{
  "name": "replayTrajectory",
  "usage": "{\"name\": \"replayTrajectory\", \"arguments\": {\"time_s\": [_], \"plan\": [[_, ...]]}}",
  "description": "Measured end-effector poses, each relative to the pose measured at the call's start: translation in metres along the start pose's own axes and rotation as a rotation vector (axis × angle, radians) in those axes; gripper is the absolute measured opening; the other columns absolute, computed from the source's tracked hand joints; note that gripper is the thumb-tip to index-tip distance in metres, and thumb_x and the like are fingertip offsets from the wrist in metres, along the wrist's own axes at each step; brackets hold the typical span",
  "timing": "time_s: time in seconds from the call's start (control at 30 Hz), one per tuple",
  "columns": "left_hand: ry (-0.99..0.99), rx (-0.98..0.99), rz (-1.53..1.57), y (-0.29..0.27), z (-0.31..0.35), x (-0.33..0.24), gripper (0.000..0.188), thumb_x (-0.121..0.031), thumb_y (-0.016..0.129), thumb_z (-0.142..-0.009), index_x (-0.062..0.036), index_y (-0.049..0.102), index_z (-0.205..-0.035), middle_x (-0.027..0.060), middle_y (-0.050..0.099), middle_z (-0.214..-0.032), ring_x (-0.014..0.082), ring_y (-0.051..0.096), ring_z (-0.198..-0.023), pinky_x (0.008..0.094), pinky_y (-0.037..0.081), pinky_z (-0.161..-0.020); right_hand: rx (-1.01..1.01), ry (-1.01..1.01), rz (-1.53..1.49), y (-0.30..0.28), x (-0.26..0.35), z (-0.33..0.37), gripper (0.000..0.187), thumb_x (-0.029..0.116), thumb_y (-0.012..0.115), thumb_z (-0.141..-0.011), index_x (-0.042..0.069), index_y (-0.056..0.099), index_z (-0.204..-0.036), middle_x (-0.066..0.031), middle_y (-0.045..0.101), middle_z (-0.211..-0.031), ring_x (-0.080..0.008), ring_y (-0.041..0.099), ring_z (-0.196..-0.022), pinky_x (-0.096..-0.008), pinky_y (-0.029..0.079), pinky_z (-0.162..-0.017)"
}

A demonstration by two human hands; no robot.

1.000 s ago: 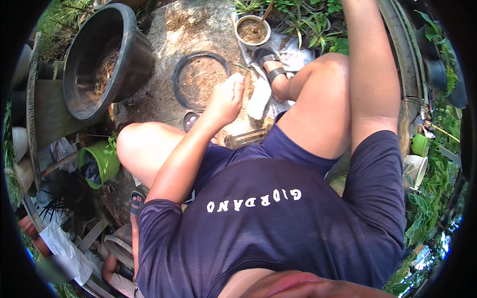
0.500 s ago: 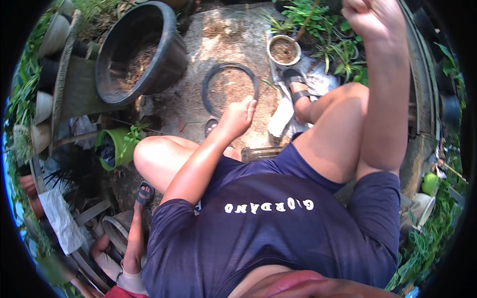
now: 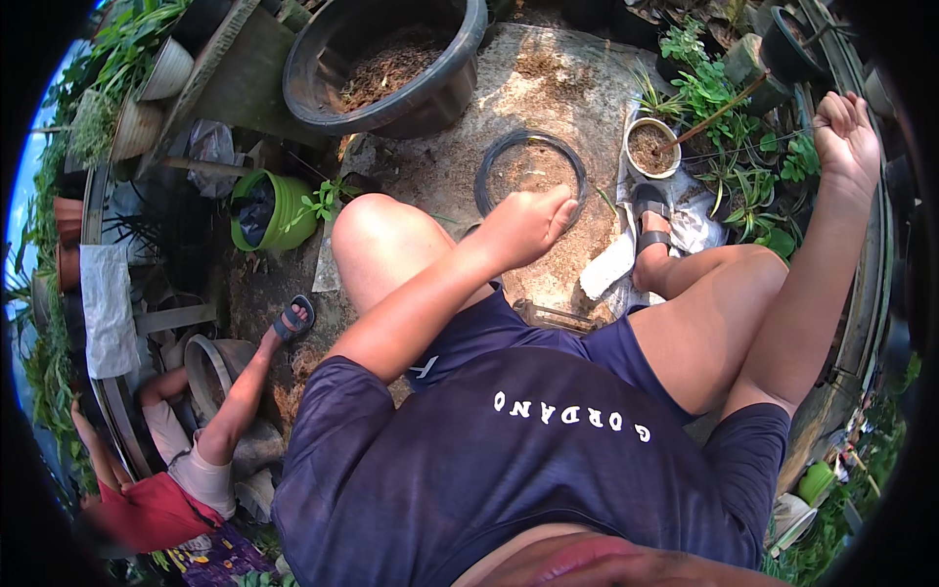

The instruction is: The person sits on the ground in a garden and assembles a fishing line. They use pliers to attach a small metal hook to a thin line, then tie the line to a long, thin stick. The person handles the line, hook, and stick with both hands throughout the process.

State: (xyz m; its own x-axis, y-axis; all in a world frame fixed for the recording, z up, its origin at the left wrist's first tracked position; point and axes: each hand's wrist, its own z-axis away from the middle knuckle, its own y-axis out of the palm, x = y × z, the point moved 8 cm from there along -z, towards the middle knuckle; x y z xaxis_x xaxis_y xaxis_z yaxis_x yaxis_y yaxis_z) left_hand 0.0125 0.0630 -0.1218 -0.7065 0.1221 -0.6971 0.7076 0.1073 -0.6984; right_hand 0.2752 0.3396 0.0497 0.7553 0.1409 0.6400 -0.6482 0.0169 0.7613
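Observation:
A coil of thin black wire (image 3: 486, 176) lies on the ground in front of me. My left hand (image 3: 533, 227) is closed in a fist over the coil's near edge, thumb on top; what it grips is hidden. Out to the far right, my right hand (image 3: 847, 142) is raised and closed, fingers curled in. A faint thin line, seemingly wire, runs from it back leftward past the small white pot (image 3: 652, 130) of soil, which has a brown stick leaning across it.
A big black tub (image 3: 460, 83) with soil stands at the far left, near a lime-green pot (image 3: 290, 210). Potted plants (image 3: 748, 157) crowd the right side. Beside my sandalled foot (image 3: 652, 230) lies a white cloth (image 3: 608, 266). Another person (image 3: 161, 509) in red is at the lower left.
My right hand has swung outward and lower, to the right. My left hand remains closed near the coil. The view has shifted, showing more of the other person.

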Motion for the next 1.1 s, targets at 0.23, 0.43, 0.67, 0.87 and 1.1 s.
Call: {"name": "replayTrajectory", "arguments": {"time_s": [0.23, 0.43, 0.67, 0.87, 1.1], "plan": [[0.182, -0.312, -0.625, -0.186, -0.066, 0.073, 0.017, -0.025, 0.055, -0.1, -0.0107, 0.06, -0.092, 0.0112, 0.066, -0.08, 0.0306, 0.066, -0.081, 0.0438, 0.046, -0.08, 0.301, -0.2, 0.345, 0.082, -0.028, 0.05, 0.025, 0.039, 0.056, -0.099, 0.015, 0.061, -0.094, -0.0005, 0.064, -0.095, -0.0174, 0.06, -0.075, -0.0338, 0.047, -0.061], [-0.321, -0.482, -0.864, -0.26, -0.046, 0.231, 0.033, -0.029, 0.049, -0.102, -0.0193, 0.054, -0.133, 0.0071, 0.037, -0.154, 0.0239, 0.024, -0.147, 0.0595, 0.022, -0.109, 0.519, -0.255, 0.776, 0.093, -0.195, 0.084, 0.025, 0.015, 0.049, -0.102, -0.004, 0.06, -0.115, -0.0077, 0.064, -0.094, -0.0176, 0.061, -0.072, -0.026, 0.053, -0.063], [-0.937, -0.519, -0.527, -0.262, 0.005, 0.352, 0.078, -0.01, 0.052, -0.087, -0.0238, 0.024, -0.158, 0.005, -0.001, -0.168, 0.0299, 0.002, -0.154, 0.0626, 0.013, -0.117, 0.459, -0.067, 0.686, 0.072, -0.39, 0.088, 0.032, 0.028, 0.064, -0.099, -0.003, 0.065, -0.106, -0.0106, 0.068, -0.09, -0.0215, 0.069, -0.08, -0.0349, 0.059, -0.075], [-0.577, -0.766, -0.719, -0.271, -0.017, 0.334, 0.038, -0.016, 0.059, -0.084, -0.0061, 0.061, -0.12, 0.0141, 0.056, -0.123, 0.0349, 0.055, -0.119, 0.0502, 0.045, -0.098, 0.469, 0.245, 0.867, 0.096, -0.473, 0.042, 0.04, 0.02, 0.059, -0.101, -0.003, 0.053, -0.133, -0.0158, 0.067, -0.104, -0.0195, 0.068, -0.082, -0.0313, 0.059, -0.068], [-0.582, 0.207, 0.442, -0.201, -0.028, 0.207, 0.018, -0.003, 0.055, -0.079, -0.0011, 0.07, -0.089, 0.0105, 0.069, -0.079, 0.018, 0.065, -0.073, 0.0322, 0.053, -0.071, 0.99, 0.315, 1.716, 0.112, -0.291, 0.095, 0.043, 0.007, 0.069, -0.092, 0.002, 0.057, -0.133, -0.0059, 0.066, -0.107, -0.0123, 0.062, -0.091, -0.0299, 0.054, -0.079]]}}
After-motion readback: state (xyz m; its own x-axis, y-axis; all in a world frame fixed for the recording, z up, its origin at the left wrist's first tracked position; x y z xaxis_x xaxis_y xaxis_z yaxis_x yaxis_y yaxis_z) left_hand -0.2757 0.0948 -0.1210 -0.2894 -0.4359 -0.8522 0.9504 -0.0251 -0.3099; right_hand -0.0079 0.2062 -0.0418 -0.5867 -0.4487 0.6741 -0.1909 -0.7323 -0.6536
